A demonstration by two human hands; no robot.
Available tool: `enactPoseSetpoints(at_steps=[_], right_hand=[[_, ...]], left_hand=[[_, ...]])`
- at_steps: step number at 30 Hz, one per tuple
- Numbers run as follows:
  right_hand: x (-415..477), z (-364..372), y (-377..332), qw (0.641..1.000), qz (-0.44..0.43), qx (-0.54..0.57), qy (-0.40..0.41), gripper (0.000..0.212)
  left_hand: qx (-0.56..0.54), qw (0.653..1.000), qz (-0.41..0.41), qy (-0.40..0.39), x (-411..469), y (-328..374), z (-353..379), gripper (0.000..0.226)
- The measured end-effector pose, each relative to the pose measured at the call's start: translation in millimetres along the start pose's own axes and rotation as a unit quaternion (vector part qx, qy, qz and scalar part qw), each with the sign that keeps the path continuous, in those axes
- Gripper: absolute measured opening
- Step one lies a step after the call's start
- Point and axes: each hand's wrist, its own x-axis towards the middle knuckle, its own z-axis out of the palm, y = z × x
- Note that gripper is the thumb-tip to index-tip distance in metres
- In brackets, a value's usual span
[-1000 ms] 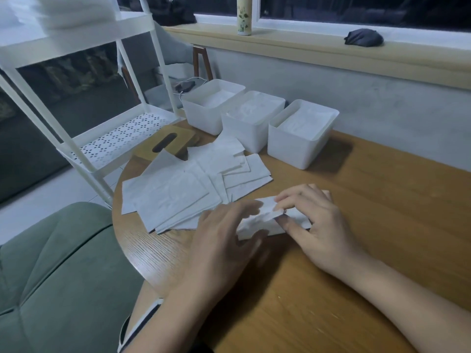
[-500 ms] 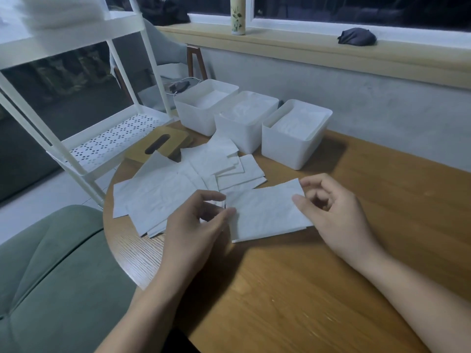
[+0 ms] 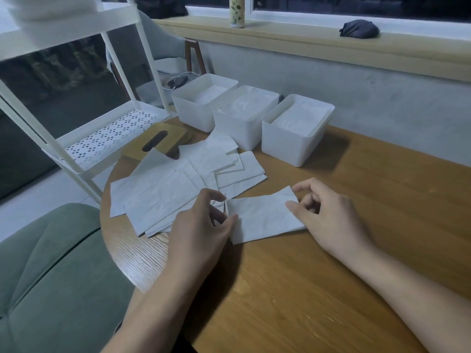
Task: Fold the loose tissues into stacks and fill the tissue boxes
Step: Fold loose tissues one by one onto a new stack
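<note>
A folded white tissue point(image 3: 262, 216) lies flat on the wooden table point(image 3: 331, 276) in front of me. My left hand point(image 3: 201, 225) pinches its left edge between thumb and fingers. My right hand point(image 3: 328, 212) holds its right edge, fingers curled over the corner. A spread of several loose tissues point(image 3: 178, 184) lies to the left and behind. Three white tissue boxes stand in a row at the back: the left box point(image 3: 201, 108), the middle box point(image 3: 242, 118) and the right box point(image 3: 295, 131), each with white tissue inside.
A wooden lid with a slot point(image 3: 158, 142) lies by the loose tissues. A white shelf rack point(image 3: 84, 138) stands left of the table, a green chair point(image 3: 51, 276) at the lower left. A window ledge point(image 3: 305, 44) carries a bottle point(image 3: 237, 11) and a dark cloth point(image 3: 359, 29).
A second ago both hands pressed a bunched tissue together. It now lies flattened as a wider rectangle, with the hands moved apart to its left and right edges.
</note>
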Motion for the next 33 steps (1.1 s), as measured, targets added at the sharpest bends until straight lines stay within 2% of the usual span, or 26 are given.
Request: enactPoseSetpoints(at_steps=[12,19,25,33], right_hand=[[0,4,1,0.997,-0.023,-0.069,-0.01,0.025],[-3,7,-2,0.978,-0.124,-0.167,0.022,0.031],[-9,25,-15,0.969,-0.199,-0.147,0.008,0.024],[-10,35,-17,0.965,-0.23,-0.121,-0.017,0.014]], left_hand=[[0.057,0.998,0.037,0.021,8,-2,5,0.032],[0.057,0.992,0.094,0.069,8,-23,-21,0.025],[0.162,0.974,0.095,0.125,22,-74,-59,0.016],[0.166,0.969,0.119,0.141,20,-93,-59,0.002]])
